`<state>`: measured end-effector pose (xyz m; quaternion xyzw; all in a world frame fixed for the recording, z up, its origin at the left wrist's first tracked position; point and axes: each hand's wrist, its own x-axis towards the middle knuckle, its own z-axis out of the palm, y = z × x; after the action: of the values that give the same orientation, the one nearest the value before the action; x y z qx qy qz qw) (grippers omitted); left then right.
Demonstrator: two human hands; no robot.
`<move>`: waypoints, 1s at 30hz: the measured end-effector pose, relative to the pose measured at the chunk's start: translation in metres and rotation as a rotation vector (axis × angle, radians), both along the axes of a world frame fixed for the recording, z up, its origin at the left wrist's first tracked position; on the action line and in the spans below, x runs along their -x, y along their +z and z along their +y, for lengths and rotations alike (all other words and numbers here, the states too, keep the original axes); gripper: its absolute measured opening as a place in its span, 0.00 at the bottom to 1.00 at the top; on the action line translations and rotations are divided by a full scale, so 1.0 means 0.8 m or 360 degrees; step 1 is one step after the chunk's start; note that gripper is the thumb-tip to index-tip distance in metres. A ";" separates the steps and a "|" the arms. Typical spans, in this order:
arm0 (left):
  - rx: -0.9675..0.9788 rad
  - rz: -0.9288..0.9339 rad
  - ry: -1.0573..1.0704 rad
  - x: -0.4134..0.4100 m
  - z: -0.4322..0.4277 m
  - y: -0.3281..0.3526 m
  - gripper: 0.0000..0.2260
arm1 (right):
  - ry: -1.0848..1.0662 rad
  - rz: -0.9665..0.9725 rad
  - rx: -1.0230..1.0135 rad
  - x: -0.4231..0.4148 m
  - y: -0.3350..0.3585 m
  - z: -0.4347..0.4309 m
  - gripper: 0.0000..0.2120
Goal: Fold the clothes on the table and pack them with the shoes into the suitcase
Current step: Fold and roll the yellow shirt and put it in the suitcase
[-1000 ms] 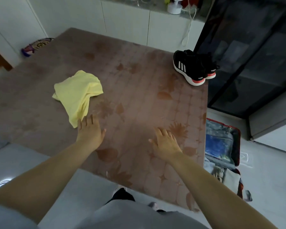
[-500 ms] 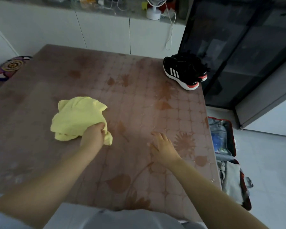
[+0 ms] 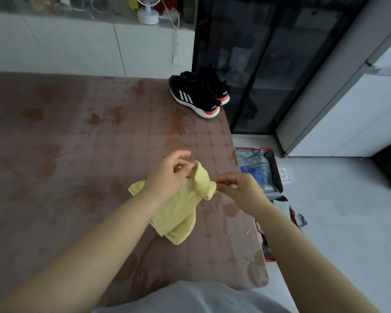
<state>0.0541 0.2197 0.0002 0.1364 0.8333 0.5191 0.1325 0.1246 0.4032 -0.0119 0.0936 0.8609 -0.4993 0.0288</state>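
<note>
Half a sec ago only my left hand (image 3: 167, 175) had the yellow shirt (image 3: 178, 213). Now my right hand (image 3: 239, 188) has joined, both pinching its top edge & holding it up over the table (image 3: 77, 154) (still crumpled). Folding can start; shoes (image 3: 199, 96) & suitcase (image 3: 278, 172) wait.

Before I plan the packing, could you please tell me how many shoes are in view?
2. Both stand at the far right corner of the table: the nearer shoe with white stripes, the farther shoe partly hidden behind it.
</note>
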 end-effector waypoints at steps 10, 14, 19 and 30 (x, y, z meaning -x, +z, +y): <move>0.1029 0.0138 -0.0423 -0.031 -0.031 -0.071 0.44 | -0.0265 -0.0104 0.0108 0.029 -0.001 0.019 0.06; 0.0832 0.0228 -0.0182 -0.036 -0.036 -0.093 0.24 | -0.0248 0.0051 -0.0002 0.043 0.017 0.018 0.07; 0.0256 -0.0061 -0.0122 0.006 -0.071 -0.066 0.03 | -0.0344 0.0250 -0.0102 0.055 0.044 0.045 0.08; 0.0153 -0.1001 -0.0610 0.109 -0.168 0.049 0.16 | 0.0154 -0.0399 0.0312 0.078 0.078 0.063 0.11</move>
<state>-0.0330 0.0851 0.0390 0.1176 0.7345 0.4618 0.4831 0.0623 0.4534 0.0506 0.1102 0.8013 -0.5632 0.1690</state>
